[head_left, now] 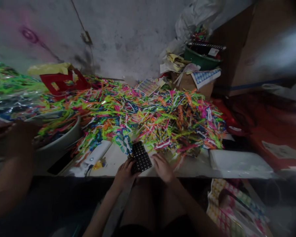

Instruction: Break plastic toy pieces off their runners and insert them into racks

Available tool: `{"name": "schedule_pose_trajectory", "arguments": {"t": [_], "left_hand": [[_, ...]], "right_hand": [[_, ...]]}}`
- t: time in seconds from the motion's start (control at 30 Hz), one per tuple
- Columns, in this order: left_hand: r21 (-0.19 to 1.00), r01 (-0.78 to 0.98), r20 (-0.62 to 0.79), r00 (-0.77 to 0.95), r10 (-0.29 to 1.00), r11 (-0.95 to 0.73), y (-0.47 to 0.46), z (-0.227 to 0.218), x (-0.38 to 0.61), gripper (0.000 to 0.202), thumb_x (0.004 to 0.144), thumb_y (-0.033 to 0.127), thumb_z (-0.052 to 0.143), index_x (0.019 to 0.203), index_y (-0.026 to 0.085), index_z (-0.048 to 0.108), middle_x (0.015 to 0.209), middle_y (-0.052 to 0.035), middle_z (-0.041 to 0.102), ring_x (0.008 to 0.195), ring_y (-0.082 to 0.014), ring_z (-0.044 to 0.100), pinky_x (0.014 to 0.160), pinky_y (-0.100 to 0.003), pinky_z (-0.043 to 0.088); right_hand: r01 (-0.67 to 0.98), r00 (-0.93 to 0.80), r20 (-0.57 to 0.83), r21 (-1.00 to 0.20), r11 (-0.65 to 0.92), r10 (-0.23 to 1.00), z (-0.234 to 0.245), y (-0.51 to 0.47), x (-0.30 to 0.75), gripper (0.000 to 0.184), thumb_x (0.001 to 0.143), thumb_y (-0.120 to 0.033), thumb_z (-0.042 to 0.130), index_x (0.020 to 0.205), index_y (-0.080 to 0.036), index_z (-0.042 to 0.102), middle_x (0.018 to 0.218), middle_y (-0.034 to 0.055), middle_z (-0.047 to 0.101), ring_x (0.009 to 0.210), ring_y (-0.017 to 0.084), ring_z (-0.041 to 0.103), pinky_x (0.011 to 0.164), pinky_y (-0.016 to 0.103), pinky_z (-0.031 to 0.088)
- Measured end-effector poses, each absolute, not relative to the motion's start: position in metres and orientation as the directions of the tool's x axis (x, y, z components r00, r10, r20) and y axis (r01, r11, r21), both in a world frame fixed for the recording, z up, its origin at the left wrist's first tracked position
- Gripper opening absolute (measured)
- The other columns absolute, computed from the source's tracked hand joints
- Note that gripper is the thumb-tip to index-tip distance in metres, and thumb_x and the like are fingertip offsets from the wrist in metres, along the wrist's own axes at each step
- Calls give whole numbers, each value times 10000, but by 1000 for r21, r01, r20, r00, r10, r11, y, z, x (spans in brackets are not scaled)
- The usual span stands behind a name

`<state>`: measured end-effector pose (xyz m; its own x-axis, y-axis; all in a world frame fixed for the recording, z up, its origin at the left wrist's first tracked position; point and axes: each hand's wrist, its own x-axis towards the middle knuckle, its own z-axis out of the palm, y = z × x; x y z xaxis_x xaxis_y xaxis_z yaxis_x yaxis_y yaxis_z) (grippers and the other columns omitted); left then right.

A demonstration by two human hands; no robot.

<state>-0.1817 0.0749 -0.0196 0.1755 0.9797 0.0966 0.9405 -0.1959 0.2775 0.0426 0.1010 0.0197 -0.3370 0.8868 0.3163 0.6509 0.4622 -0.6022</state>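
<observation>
Left hand (124, 173) closed around black studded block (140, 158) at near edge of table (197, 166). Right hand (163, 167) just beside block, grip contents not discernible. Heap of coloured strips (150, 115) behind, largely unsorted; bowl (66, 140) at left partly filled.

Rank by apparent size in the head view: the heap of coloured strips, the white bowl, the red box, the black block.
1. heap of coloured strips
2. white bowl, part hidden under strips
3. red box, farther off, so unsure against the bowl
4. black block, held in the left hand
</observation>
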Motion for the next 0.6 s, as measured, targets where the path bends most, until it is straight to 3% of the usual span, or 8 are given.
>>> {"name": "schedule_pose_trajectory", "arguments": {"t": [0.13,0.27,0.43,0.6], "left_hand": [[221,959,132,149,980,-175,75,-25,-180,526,764,483,540,1178,163,492,1274,-155,499,1167,-298,483,990,-482,368],[202,968,268,93,959,-150,72,-29,-169,545,809,504,447,1197,120,457,1251,-201,494,1158,-320,482,964,-487,395],[241,937,373,150,915,-252,61,-30,-127,495,835,458,425,1213,138,425,1282,-194,450,1179,-330,445,954,-500,402],[340,842,372,289,882,-419,54,-34,-45,500,841,405,440,1316,299,323,1334,-89,446,1239,-272,406,987,-484,385]], "right_hand": [[852,-259,361,-351,388,896,-4,96,155,415,785,-112,422,1174,-159,559,1173,119,585,1163,235,472,1008,413,356],[957,-126,417,-187,221,900,-21,97,242,433,827,-176,374,1240,-141,496,1243,141,533,1215,246,416,1002,421,363],[975,-98,402,-143,168,911,-33,98,273,387,850,-286,422,1206,-173,525,1228,129,549,1185,251,443,989,418,373],[987,-38,369,-129,91,929,-44,101,264,380,840,-271,458,1190,-145,540,1269,147,522,1195,268,427,974,445,357]]}}
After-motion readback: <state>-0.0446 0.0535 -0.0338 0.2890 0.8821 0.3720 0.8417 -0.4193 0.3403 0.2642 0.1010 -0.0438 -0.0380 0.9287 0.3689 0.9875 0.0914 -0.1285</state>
